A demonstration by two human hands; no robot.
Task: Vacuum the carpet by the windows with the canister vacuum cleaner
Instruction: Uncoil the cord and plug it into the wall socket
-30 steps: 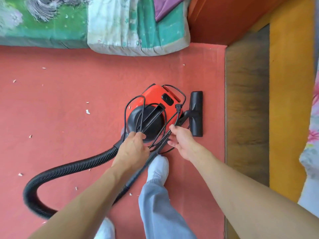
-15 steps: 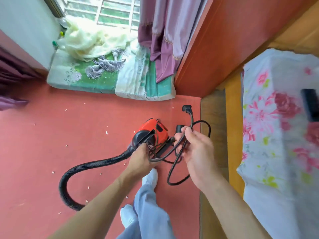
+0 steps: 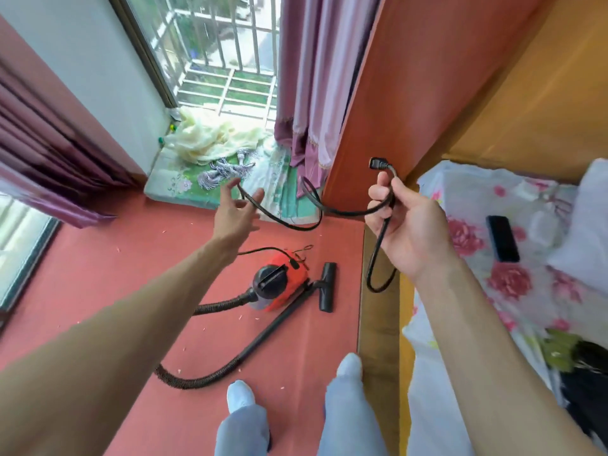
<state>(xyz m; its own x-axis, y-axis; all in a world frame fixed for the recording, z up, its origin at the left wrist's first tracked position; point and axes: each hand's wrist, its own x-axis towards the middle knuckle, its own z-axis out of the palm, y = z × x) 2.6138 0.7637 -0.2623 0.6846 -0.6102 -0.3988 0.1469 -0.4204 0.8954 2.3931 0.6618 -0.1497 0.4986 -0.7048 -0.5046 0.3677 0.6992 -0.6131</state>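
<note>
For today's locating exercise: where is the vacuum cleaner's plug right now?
In the head view, the plug sticks up just above the right hand, which grips the cord right of centre, before the reddish wooden panel beside the curtain.

Left hand (image 3: 238, 213) extended forward, fingers spread; right hand (image 3: 408, 225) raised, gripping the cord (image 3: 345, 212).

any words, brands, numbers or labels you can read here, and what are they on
None can be read in this view.
Vacuum cleaner: no brand or label legible on the red body; the small black patch on top is too small to tell.
Plug on the cord: no marking legible.
Black flat device on the bed: no print shows.
</note>
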